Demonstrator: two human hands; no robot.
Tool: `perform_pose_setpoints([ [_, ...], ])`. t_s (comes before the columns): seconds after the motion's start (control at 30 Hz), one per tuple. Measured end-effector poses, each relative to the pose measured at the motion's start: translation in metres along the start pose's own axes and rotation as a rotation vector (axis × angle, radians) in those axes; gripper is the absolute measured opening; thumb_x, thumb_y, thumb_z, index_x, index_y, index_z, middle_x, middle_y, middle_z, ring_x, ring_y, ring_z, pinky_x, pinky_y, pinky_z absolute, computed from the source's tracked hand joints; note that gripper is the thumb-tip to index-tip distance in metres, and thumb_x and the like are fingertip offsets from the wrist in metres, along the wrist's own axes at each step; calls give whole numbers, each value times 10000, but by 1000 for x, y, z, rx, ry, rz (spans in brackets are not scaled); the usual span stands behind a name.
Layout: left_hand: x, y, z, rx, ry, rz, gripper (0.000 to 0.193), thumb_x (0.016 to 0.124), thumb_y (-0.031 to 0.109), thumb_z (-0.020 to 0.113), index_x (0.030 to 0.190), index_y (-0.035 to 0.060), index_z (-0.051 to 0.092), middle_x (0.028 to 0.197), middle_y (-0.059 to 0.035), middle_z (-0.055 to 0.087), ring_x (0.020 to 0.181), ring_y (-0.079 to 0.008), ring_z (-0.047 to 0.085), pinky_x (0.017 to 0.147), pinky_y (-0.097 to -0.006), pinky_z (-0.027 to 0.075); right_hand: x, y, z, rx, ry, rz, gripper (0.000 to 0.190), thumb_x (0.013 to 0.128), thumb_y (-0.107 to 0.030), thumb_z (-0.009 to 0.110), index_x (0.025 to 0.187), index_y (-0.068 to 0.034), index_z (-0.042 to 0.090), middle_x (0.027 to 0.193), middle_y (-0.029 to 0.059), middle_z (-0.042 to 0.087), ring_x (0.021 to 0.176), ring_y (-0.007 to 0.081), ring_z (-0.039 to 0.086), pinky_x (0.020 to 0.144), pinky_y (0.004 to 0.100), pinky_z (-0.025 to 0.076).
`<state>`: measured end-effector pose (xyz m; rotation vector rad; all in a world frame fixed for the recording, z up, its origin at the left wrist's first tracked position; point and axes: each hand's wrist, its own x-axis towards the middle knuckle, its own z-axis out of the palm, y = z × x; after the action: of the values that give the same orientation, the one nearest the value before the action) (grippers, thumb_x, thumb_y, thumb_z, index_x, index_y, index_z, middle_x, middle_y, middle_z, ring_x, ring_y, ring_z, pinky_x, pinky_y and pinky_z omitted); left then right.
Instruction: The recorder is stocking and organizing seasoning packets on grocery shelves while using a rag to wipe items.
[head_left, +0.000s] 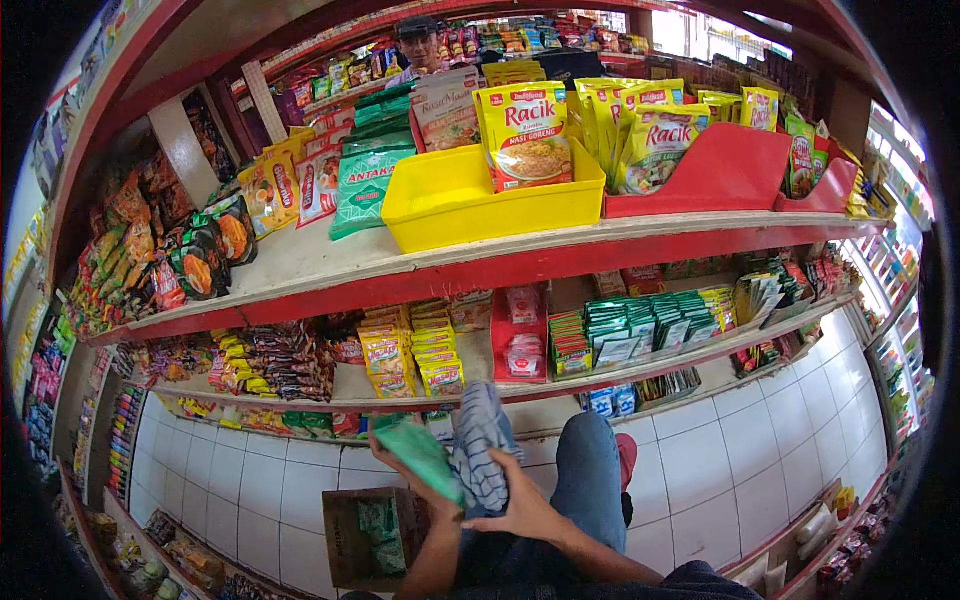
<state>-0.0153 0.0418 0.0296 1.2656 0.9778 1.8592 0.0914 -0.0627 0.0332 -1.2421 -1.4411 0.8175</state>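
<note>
My left hand (436, 499) grips a green plastic packet (415, 450), which is blurred. In my right hand (525, 504) is a bunched blue-and-white checked cloth (480, 442), close against the packet's right side. Both hands are low over my lap, in front of the shelves. Below and left of them, an open cardboard box (334, 540) on the floor holds several similar green packets (384, 529). On the upper shelf (300, 262), more green packets (369, 184) stand in a row beside a yellow plastic bin (487, 225). A yellow seasoning packet (529, 142) leans in that bin.
Red bins (705, 176) of seasoning packets fill the upper shelf's right side. The lower shelf (469, 356) carries sachets (645, 326) and a red box (499, 352). Shelf edges jut out above my hands. Behind the shelving a person (418, 49) faces this way. White floor tiles (712, 457) lie below.
</note>
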Motion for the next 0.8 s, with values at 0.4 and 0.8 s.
perform_pose_setpoints([
  [0.4,-24,11,6,-466,-154,-638,686,1003,29,549,1540,183,151,1403,-163,478,1217,-232,549,967,-387,510,15,40,-17,1149,441,422,501,917,12,637,1390,-8,473,1327,89,583,1227,193,547,1067,350,419],
  [0.8,45,19,-4,-207,-125,-413,416,989,115,610,1361,9,458,1269,-112,591,1108,-184,602,911,-354,549,11,73,-30,596,267,368,548,880,-87,747,1357,37,507,1246,94,634,1131,176,593,1011,318,445],
])
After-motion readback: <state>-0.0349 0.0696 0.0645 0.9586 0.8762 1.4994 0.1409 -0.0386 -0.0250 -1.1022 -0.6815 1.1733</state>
